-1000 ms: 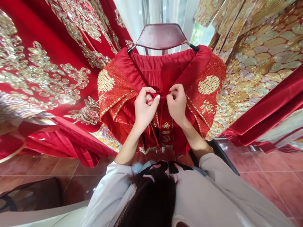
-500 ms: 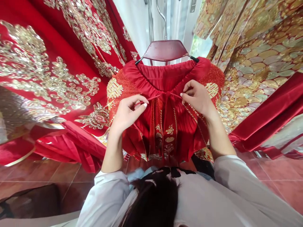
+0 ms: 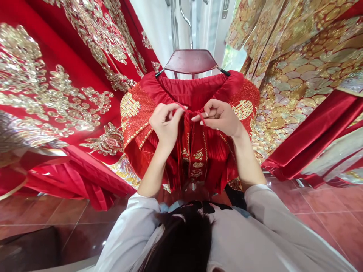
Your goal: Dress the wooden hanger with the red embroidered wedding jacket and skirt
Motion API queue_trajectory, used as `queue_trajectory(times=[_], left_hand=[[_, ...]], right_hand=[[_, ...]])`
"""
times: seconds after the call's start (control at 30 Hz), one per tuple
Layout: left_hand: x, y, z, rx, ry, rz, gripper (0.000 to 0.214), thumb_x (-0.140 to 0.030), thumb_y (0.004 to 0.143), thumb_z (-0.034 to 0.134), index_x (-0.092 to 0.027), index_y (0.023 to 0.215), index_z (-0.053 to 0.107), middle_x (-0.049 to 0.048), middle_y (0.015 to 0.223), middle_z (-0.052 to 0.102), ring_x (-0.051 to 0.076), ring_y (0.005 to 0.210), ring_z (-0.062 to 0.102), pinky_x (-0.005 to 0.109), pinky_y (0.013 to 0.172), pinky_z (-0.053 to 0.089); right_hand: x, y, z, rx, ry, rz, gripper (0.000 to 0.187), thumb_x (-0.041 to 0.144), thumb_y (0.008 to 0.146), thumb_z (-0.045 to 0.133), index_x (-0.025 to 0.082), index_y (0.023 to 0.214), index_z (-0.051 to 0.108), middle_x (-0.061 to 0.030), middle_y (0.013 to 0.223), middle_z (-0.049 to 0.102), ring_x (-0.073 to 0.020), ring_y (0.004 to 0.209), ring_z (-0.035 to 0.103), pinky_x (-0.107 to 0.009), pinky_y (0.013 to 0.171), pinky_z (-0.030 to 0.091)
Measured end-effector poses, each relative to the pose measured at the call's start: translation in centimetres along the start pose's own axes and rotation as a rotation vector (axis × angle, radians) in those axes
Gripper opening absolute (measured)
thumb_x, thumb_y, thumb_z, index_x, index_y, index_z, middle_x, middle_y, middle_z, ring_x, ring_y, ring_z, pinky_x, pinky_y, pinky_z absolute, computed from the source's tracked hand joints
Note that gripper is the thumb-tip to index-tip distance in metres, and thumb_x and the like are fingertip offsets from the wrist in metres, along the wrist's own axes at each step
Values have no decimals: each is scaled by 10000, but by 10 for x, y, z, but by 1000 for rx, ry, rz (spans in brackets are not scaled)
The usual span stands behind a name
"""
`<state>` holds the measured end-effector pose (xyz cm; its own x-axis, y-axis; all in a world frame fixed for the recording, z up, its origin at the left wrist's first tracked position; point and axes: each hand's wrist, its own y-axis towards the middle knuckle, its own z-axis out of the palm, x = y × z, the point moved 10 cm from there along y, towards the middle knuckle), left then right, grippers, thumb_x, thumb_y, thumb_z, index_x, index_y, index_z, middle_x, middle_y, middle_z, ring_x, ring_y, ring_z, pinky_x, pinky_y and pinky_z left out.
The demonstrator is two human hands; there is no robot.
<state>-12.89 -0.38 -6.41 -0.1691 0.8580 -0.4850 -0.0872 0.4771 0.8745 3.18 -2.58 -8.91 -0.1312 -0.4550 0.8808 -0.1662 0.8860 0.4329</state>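
Observation:
A red garment [image 3: 136, 113] with gold embroidery hangs on a dark red hanger [image 3: 191, 61] straight ahead. Its thin red tie cord [image 3: 187, 110] runs across the front opening at chest height. My left hand [image 3: 165, 124] pinches the left end of the cord, fingers curled. My right hand [image 3: 221, 118] pinches the right end, whose tip sticks out below the fingers. The two hands sit close together in front of the garment's pleated red panel [image 3: 198, 151].
More red and gold embroidered garments [image 3: 56, 94] hang at the left. Gold scale-patterned fabric [image 3: 297, 64] and red velvet [image 3: 317, 132] hang at the right. A red tiled floor [image 3: 326, 211] lies below. A bright window [image 3: 198, 22] is behind the hanger.
My hands, spread apart with the cord pulled taut half a second ago, have come back together at the middle of the garment's front.

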Motion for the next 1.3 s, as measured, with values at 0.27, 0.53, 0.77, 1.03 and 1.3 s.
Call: queue_trajectory(times=[0.27, 0.53, 0.77, 1.03, 1.3], left_hand=[[12, -22, 40, 346, -187, -271, 112, -229, 760, 689, -149, 686, 660, -46, 557, 404, 73, 527, 332, 218, 537, 285], [3, -22, 40, 352, -1, -90, 71, -134, 779, 589, -158, 738, 643, -42, 573, 431, 86, 552, 406, 216, 593, 340], [-8, -23, 46, 448, 189, 41, 117, -121, 781, 557, -174, 680, 529, -34, 594, 442, 99, 544, 407, 232, 557, 311], [-18, -24, 51, 605, 254, 155, 53, -144, 816, 528, -181, 781, 512, 54, 953, 539, 161, 867, 524, 251, 686, 416], [-11, -20, 41, 523, 540, 185, 68, -143, 800, 549, -179, 771, 499, 85, 970, 596, 247, 956, 534, 360, 778, 436]], right_hand=[[12, -2, 6, -278, -282, -383, 108, 307, 888, 514, 209, 928, 492, -28, 985, 688, -134, 928, 672, -261, 811, 554], [0, -5, 6, -266, -632, -382, 259, 305, 944, 394, 233, 1143, 543, -9, 1146, 656, -120, 1021, 650, -227, 871, 542], [-4, -7, -1, -253, -688, -181, 405, 326, 907, 487, 273, 1309, 507, -25, 1343, 534, -151, 883, 645, -275, 821, 543], [4, -3, 4, -189, -719, -255, 413, 230, 849, 490, 266, 1256, 554, -21, 1237, 602, -128, 753, 599, -288, 796, 505], [-8, -12, -14, -440, -859, -150, 616, 140, 766, 442, 226, 1375, 477, -50, 939, 653, -176, 797, 559, -315, 826, 467]])
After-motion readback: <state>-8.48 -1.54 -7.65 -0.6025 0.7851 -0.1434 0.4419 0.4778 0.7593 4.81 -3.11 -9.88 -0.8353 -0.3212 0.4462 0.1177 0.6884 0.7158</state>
